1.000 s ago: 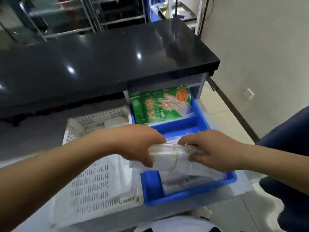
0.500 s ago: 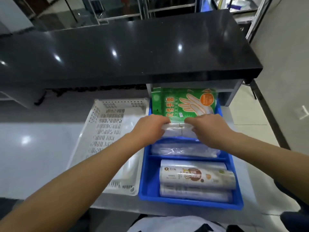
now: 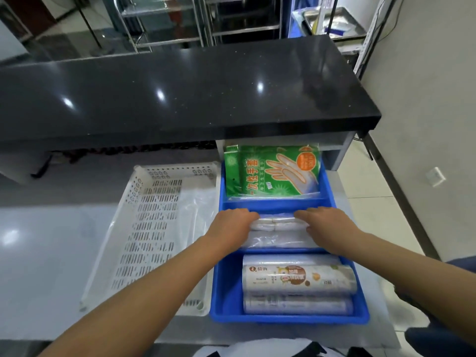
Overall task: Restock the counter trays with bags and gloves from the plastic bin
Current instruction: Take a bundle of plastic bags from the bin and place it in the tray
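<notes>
Both hands hold the bundle of clear bags [image 3: 277, 224] in the blue tray's [image 3: 226, 292] middle compartment — left hand [image 3: 231, 225] curled round its left end, right hand [image 3: 328, 225] pinching its right end. Green glove packs [image 3: 270, 173] fill the far compartment and 3 rolls [image 3: 296, 278] the near one — the white bin [image 3: 154, 228] sits just left.

Bare forearms [image 3: 154, 292], white top [image 3: 257, 348], perhaps dark blue trousers [image 3: 462, 267]

A glossy black counter [image 3: 180, 99] spans 12 o'clock, glinting with lamp reflections. Steel racks [image 3: 164, 21] stand behind it. At 3 o'clock a pale wall [image 3: 425, 86], bearing perhaps a socket [image 3: 435, 176], meets tiled floor [image 3: 365, 181].
</notes>
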`<control>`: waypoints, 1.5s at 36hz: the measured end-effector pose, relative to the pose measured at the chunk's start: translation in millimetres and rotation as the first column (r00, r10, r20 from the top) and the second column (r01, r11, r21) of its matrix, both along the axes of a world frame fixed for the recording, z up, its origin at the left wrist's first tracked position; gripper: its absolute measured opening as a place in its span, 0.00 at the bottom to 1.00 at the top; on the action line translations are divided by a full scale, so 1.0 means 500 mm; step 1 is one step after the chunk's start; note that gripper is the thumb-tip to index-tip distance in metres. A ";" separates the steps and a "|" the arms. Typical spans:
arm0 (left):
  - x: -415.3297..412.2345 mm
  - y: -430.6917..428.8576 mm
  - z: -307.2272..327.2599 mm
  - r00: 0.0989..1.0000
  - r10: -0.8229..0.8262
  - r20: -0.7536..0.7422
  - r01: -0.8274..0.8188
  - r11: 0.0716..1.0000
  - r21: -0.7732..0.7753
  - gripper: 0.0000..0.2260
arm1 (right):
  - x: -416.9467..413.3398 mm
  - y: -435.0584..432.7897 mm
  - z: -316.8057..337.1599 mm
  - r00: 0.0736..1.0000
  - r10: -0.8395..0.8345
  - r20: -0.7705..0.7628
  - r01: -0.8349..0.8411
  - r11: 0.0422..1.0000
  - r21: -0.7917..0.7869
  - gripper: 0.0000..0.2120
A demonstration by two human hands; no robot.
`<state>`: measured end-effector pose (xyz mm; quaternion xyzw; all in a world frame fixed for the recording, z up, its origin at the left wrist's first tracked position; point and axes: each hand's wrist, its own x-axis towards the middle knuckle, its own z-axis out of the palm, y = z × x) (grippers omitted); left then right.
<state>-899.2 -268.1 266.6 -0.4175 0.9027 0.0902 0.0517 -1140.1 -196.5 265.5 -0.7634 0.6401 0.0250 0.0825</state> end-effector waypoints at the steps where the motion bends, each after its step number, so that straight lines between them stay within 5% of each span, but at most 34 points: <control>1: -0.001 -0.001 -0.001 1.000 -0.002 0.006 0.002 1.000 0.014 0.19 | -0.001 0.001 0.001 1.000 -0.007 0.012 0.007 1.000 0.016 0.21; 17: -0.005 -0.082 0.073 0.999 0.000 0.054 -0.023 0.902 0.431 0.19 | -0.010 -0.054 0.062 0.979 -0.175 0.104 0.133 0.938 0.321 0.19; 19: -0.010 -0.080 0.073 0.997 0.059 0.041 -0.070 0.934 0.351 0.19 | 0.000 -0.058 0.064 0.978 -0.205 0.046 0.191 0.957 0.220 0.21; 21: -0.012 -0.068 0.070 0.997 0.079 0.023 -0.081 0.990 0.115 0.20 | 0.011 -0.054 0.057 0.987 -0.159 -0.021 0.158 0.987 -0.024 0.21; 24: -0.004 -0.034 0.051 0.982 0.052 -0.180 -0.075 0.989 -0.126 0.21 | 0.027 -0.029 0.042 0.988 -0.153 0.037 0.157 0.969 -0.190 0.18; 27: 0.003 0.004 0.026 0.961 0.023 -0.277 -0.043 0.997 -0.065 0.20 | 0.036 0.001 0.012 0.981 -0.171 0.087 0.183 0.973 -0.141 0.16; 33: -0.001 0.048 -0.028 0.995 0.074 -0.060 -0.069 0.994 0.088 0.27 | 0.041 0.028 -0.026 0.972 -0.216 0.098 0.219 0.975 -0.022 0.24; 41: -0.007 0.055 -0.039 0.991 0.131 -0.040 -0.127 0.989 0.075 0.29 | 0.044 0.028 -0.018 0.951 -0.241 0.192 0.245 0.969 0.000 0.27; 48: 0.011 0.086 0.009 0.959 0.230 -0.167 -0.204 0.966 0.161 0.29 | 0.069 0.054 0.034 0.896 -0.272 0.350 0.278 0.960 0.034 0.28; 54: 0.080 0.182 0.067 0.841 0.428 -0.331 -0.371 0.901 0.223 0.29 | 0.131 0.101 0.105 0.791 -0.254 0.557 0.222 0.967 0.125 0.28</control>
